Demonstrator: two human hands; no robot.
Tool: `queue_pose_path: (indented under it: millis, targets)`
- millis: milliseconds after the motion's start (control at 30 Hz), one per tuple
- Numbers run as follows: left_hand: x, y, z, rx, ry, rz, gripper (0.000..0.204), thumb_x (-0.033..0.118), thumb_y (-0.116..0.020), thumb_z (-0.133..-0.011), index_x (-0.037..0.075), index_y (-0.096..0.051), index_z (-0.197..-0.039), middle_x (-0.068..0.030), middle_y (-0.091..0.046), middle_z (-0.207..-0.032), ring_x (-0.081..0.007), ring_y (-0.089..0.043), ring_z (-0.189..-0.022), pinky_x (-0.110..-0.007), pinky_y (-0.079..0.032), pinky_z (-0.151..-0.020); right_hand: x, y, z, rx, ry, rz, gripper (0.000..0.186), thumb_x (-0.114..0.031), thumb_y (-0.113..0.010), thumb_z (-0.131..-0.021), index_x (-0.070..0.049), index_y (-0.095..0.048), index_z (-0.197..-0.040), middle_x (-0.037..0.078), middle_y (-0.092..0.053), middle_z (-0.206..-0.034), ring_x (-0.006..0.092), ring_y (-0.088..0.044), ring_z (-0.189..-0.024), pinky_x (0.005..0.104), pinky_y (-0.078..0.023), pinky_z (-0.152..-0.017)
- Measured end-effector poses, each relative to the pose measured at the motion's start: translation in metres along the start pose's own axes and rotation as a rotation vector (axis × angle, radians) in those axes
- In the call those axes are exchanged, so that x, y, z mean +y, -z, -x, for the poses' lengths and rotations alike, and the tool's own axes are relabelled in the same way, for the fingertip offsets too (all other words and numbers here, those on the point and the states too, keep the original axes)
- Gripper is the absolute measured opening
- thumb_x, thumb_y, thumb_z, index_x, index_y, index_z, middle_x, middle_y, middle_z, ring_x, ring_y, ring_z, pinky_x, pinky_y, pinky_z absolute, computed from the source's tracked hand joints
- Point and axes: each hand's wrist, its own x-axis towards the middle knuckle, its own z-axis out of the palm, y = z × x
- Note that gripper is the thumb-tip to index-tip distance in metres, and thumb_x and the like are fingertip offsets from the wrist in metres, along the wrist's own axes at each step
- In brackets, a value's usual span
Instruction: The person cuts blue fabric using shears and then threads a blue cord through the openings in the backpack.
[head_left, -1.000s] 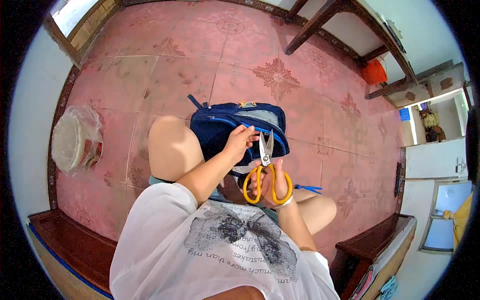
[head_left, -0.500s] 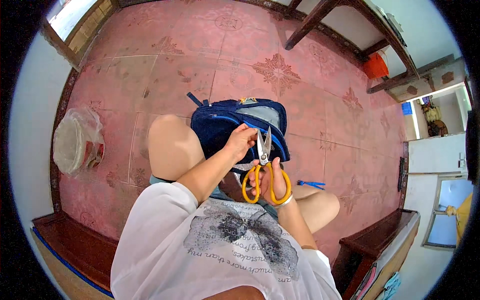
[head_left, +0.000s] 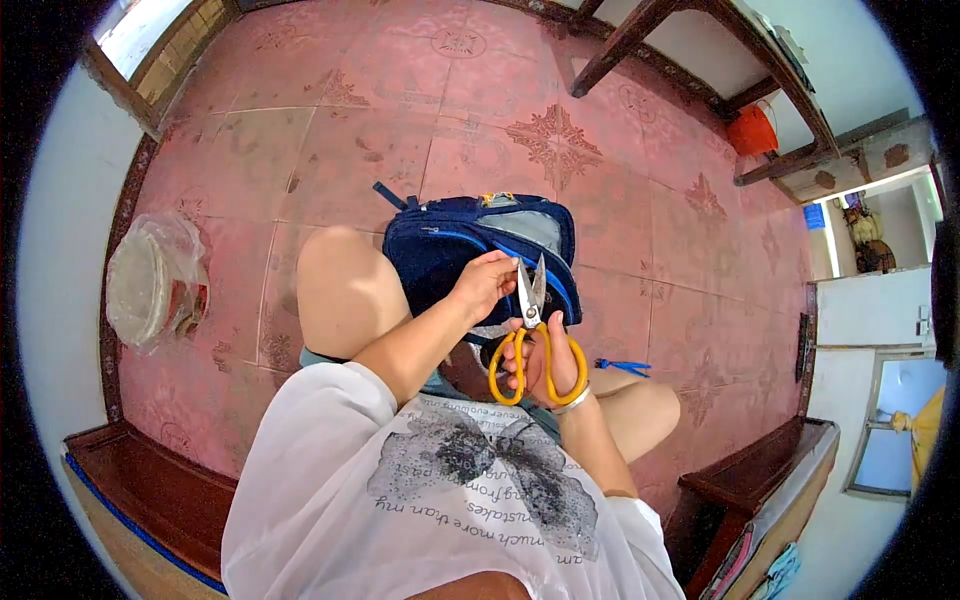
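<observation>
A pair of scissors (head_left: 532, 310) with yellow looped handles points away from me, its blades slightly apart. My right hand (head_left: 545, 365) is closed around the handles, with the palm turned up. Beside the left blade's tip, my left hand (head_left: 487, 282) is closed in a pinch; whatever lies between its fingertips is too small to make out. Under both hands a dark blue backpack (head_left: 440, 225) with bright blue piping and a grey panel lies on the floor between my bent legs.
A blue strap-like piece (head_left: 622, 367) lies on the tiles by my right knee. Far left stands a white bucket (head_left: 150, 285) wrapped in clear plastic. Dark wooden furniture (head_left: 750, 490) is at the lower right, and an orange bucket (head_left: 752, 130) sits at the upper right.
The scissors have shifted slightly to the right with my right hand, and their blades look a little closer together. My left hand stays nearly in place at the blade tip.
</observation>
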Motion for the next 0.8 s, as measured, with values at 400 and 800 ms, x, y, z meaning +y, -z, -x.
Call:
queue_pose_path:
  millis: [400,800]
  targets:
    - [-0.0024,-0.0034,0.0013,0.03,-0.018,-0.037,0.01,0.012,-0.051,-0.08,0.013,-0.047,-0.07,0.0012,-0.055,-0.071,-0.0087,-0.052,-0.065,-0.021,-0.04,-0.059,0.0062,0.0001,0.0004,-0.029,0.023,-0.074,0.057,-0.058,-0.026,-0.082,-0.007,-0.04,-0.104,0.008,-0.049,-0.071,0.016,-0.048,-0.06,0.028,-0.042,-0.048]
    - [-0.0043,-0.0015,0.004,0.023,-0.031,-0.082,0.011,0.012,-0.051,-0.08,0.012,-0.049,-0.069,0.002,-0.054,-0.068,-0.0075,-0.051,-0.062,-0.02,-0.039,-0.058,0.0033,0.0066,0.0009,0.007,-0.014,-0.01,0.057,-0.058,-0.026,-0.082,-0.008,-0.041,-0.104,0.007,-0.05,-0.07,0.0166,-0.049,-0.058,0.0289,-0.042,-0.048]
